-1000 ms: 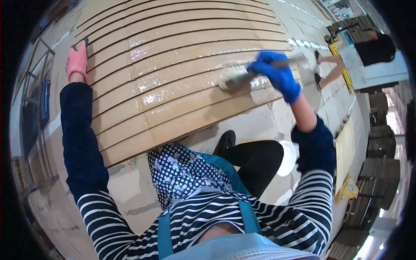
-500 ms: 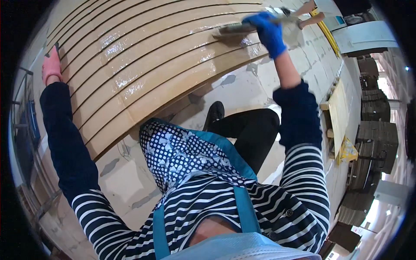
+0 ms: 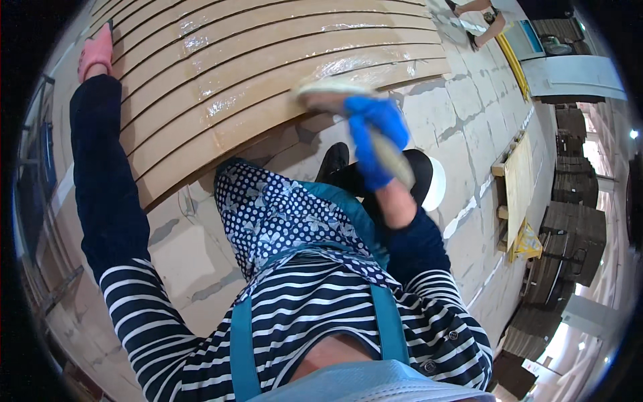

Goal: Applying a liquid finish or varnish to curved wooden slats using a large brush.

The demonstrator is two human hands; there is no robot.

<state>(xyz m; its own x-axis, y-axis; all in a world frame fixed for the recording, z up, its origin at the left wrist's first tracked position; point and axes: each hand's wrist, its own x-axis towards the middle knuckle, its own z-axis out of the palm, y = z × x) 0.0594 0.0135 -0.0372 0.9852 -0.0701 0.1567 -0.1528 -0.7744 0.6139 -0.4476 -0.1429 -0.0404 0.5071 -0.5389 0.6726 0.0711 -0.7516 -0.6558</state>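
Overlapping brown cardboard sheets (image 3: 268, 79) lie fanned in rows in front of me, with wet, glossy patches along their exposed strips. My right hand (image 3: 378, 134), in a blue glove, is closed around the pale handle of a wide brush (image 3: 328, 94). The brush head is smeared by motion over the near edge of the sheets; whether it touches them I cannot tell. At the far left, my left hand (image 3: 96, 52) in a pink glove lies stretched out along the sheets' side edge, its fingertips dark and partly hard to make out.
A white round container (image 3: 435, 184) shows partly behind my right knee. Another person's hands (image 3: 485, 23) are at the far right. A board on wooden supports (image 3: 519, 191) stands to the right, with stacked dark cardboard (image 3: 573, 231) beyond. A yellow bar (image 3: 512, 65) lies on the floor.
My right hand has swung the brush left and toward me, from the sheets' far right to their near edge. The left hand stays at the side edge, slightly farther from me in view.
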